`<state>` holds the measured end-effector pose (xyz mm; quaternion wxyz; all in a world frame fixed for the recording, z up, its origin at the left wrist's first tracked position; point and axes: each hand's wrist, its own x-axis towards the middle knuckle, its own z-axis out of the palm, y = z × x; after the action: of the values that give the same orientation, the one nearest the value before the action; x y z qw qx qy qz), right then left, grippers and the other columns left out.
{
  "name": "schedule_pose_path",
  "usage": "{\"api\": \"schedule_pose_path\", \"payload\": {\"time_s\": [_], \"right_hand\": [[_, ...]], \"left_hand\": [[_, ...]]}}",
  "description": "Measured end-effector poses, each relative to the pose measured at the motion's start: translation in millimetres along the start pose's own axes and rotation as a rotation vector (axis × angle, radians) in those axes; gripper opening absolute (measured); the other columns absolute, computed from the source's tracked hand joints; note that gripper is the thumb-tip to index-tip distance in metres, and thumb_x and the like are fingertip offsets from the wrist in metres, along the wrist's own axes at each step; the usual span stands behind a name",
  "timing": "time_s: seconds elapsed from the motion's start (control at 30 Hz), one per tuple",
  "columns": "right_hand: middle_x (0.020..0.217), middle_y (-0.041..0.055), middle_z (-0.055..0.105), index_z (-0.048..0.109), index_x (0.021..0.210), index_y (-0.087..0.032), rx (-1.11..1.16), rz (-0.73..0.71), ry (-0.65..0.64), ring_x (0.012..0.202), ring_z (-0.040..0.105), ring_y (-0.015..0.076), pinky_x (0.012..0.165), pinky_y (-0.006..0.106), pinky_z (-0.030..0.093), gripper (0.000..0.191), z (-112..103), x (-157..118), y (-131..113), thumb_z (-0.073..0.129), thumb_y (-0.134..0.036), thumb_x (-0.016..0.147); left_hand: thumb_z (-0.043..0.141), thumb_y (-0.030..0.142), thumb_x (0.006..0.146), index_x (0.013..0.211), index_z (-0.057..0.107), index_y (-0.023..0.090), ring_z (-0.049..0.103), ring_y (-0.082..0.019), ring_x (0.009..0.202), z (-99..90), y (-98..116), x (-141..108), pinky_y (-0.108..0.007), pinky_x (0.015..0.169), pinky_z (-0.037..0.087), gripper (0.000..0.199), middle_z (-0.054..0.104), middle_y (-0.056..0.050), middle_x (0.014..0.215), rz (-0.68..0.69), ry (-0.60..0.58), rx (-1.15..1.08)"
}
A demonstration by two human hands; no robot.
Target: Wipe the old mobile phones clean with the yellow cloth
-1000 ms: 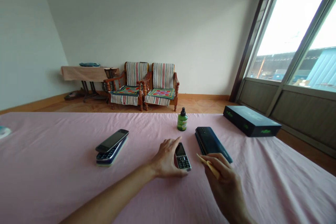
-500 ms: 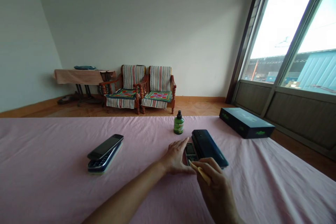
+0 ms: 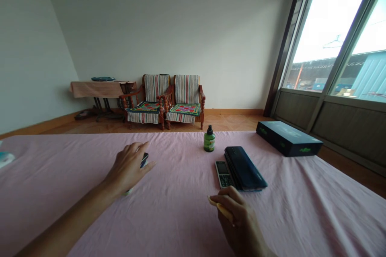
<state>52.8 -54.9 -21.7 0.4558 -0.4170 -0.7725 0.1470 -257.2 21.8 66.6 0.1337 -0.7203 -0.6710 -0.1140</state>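
My left hand (image 3: 128, 166) is over the stacked phones (image 3: 144, 160) on the left, fingers apart, hiding most of them; whether it touches them cannot be made out. My right hand (image 3: 237, 219) is closed on a yellowish cloth-like piece (image 3: 224, 211), low in the view. Just beyond it lies a small keypad phone (image 3: 223, 174), face up. Against that phone's right side sits a stack with a dark blue smartphone (image 3: 245, 168) on top.
A green bottle with a black cap (image 3: 209, 139) stands behind the phones. A black box (image 3: 288, 138) lies at the right on the pink cloth (image 3: 175, 217). Something white and teal (image 3: 6, 159) shows at the left edge. Two chairs stand beyond.
My left hand has moved left from the keypad phone to the stacked phones. My right hand has drawn back slightly with the yellowish piece. The view has shifted a little.
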Motion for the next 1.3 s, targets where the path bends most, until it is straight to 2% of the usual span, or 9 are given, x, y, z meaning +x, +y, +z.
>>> {"api": "schedule_pose_path", "payload": {"time_s": [0.07,0.17,0.3,0.5,0.63,0.9,1.03,1.2,1.3], "right_hand": [[0.09,0.0069,0.06,0.067,0.096,-0.019,-0.01,0.016,-0.002,0.078,0.063,0.0157,0.067,0.022,0.051,0.027,-1,-1,3,0.046,-0.009,0.082],[0.093,0.007,0.061,0.067,0.097,-0.02,-0.025,0.025,-0.002,0.079,0.064,0.016,0.067,0.022,0.052,0.026,-3,-2,8,0.047,-0.011,0.083],[0.091,0.0068,0.061,0.068,0.095,-0.021,-0.021,0.025,0.0,0.078,0.064,0.016,0.066,0.022,0.051,0.023,-2,-3,8,0.048,-0.015,0.085],[0.091,0.0067,0.06,0.068,0.094,-0.02,-0.007,0.04,0.011,0.077,0.064,0.0157,0.066,0.022,0.051,0.021,-1,-4,6,0.048,-0.018,0.086],[0.091,0.0067,0.061,0.067,0.096,-0.019,-0.014,0.034,-0.021,0.077,0.064,0.0151,0.065,0.02,0.051,0.022,-3,-3,7,0.049,-0.015,0.085],[0.09,0.007,0.061,0.069,0.094,-0.019,0.008,0.054,0.026,0.076,0.064,0.0163,0.065,0.023,0.051,0.025,-4,-1,0,0.048,-0.012,0.083],[0.088,0.0069,0.061,0.069,0.092,-0.018,0.021,0.07,0.051,0.075,0.063,0.0163,0.065,0.024,0.051,0.025,-7,0,-6,0.048,-0.01,0.082],[0.088,0.0068,0.061,0.069,0.091,-0.018,0.009,0.087,0.022,0.076,0.063,0.0166,0.067,0.025,0.051,0.026,-8,2,-7,0.047,-0.008,0.081],[0.089,0.007,0.061,0.069,0.092,-0.017,-0.004,0.095,0.024,0.077,0.063,0.0167,0.066,0.025,0.051,0.026,-7,2,-5,0.048,-0.009,0.081]], "left_hand": [[0.054,0.051,0.08,0.134,0.042,0.011,0.047,-0.04,0.116,-2.9,-20,1,-0.05,0.09,0.04,0.069,0.054,-0.02,0.125,-0.073,-0.066,0.059],[0.053,0.057,0.079,0.134,0.044,0.011,0.055,-0.041,0.107,-3.3,-35,-1,-0.046,0.079,0.045,0.072,0.062,-0.021,0.114,-0.124,-0.168,0.08],[0.054,0.051,0.081,0.128,0.049,0.018,0.065,-0.032,0.095,-1.7,-35,-5,-0.036,0.074,0.047,0.058,0.068,-0.013,0.107,-0.149,-0.251,0.066],[0.052,0.037,0.084,0.119,0.056,0.018,0.063,-0.033,0.098,-6.0,-26,-8,-0.038,0.077,0.047,0.04,0.066,-0.015,0.108,-0.188,-0.237,0.064],[0.05,0.032,0.085,0.123,0.052,0.012,0.06,-0.035,0.103,-9.7,-11,-17,-0.042,0.082,0.046,0.043,0.063,-0.019,0.11,-0.146,-0.187,0.023],[0.051,0.03,0.084,0.125,0.054,0.023,0.062,-0.024,0.105,8.9,53,-55,-0.032,0.09,0.046,0.041,0.065,-0.006,0.114,0.175,-0.259,-0.341],[0.051,0.029,0.083,0.127,0.052,0.02,0.061,-0.027,0.101,17.4,75,-71,-0.038,0.09,0.047,0.045,0.061,-0.01,0.11,0.119,-0.222,-0.39],[0.061,0.038,0.08,0.132,0.047,0.021,0.058,-0.027,0.105,6.4,85,-83,-0.037,0.092,0.046,0.057,0.055,-0.009,0.118,0.114,-0.293,-0.573],[0.064,0.04,0.08,0.136,0.042,0.025,0.061,-0.022,0.094,2.8,77,-83,-0.034,0.085,0.05,0.063,0.056,-0.006,0.116,0.166,-0.354,-0.697]]}}
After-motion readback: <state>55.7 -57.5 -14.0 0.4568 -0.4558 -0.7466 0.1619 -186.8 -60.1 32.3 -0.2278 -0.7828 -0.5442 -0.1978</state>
